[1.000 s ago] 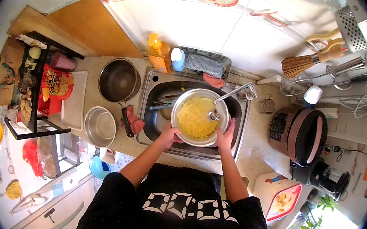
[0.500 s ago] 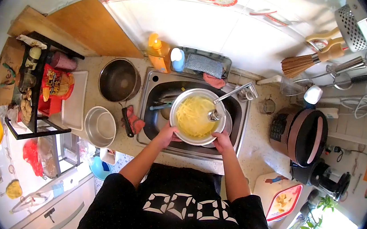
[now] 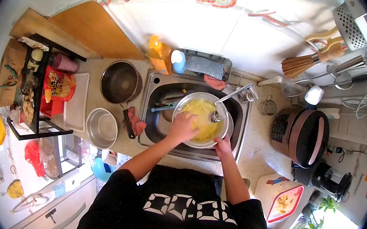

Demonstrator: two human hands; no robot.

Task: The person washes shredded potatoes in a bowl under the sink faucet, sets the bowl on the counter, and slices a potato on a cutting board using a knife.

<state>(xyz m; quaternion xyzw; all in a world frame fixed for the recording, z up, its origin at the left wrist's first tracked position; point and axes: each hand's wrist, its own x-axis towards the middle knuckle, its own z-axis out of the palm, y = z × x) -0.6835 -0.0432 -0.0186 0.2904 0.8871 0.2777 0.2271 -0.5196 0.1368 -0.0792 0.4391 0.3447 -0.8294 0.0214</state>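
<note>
A metal bowl [image 3: 223, 134] stands over the sink [image 3: 146, 130], filled with pale yellow strips [image 3: 204, 133] that look like shredded potato in cloudy water. My right hand [image 3: 222, 146] is closed on the bowl's lower right rim. Over the left part of the bowl, my left hand [image 3: 185, 127] reaches in with its fingers apart, touching the strips; some fingertips are hard to make out. The chrome faucet [image 3: 235, 94] extends over the bowl, its spout end just above the strips. Part of another round dish [image 3: 230, 127] shows beneath the bowl.
Left of the sink are a dark pot [image 3: 120, 82], an empty steel pot [image 3: 102, 128] and a black-handled tool [image 3: 130, 123] by a red cloth. Soap bottles [image 3: 159, 56] and a sponge rack [image 3: 204, 66] line the back. A rice cooker [image 3: 300, 135] stands right.
My left hand has let go of the bowl's left rim and moved up into the bowl over the strips. My right hand keeps its hold on the rim.
</note>
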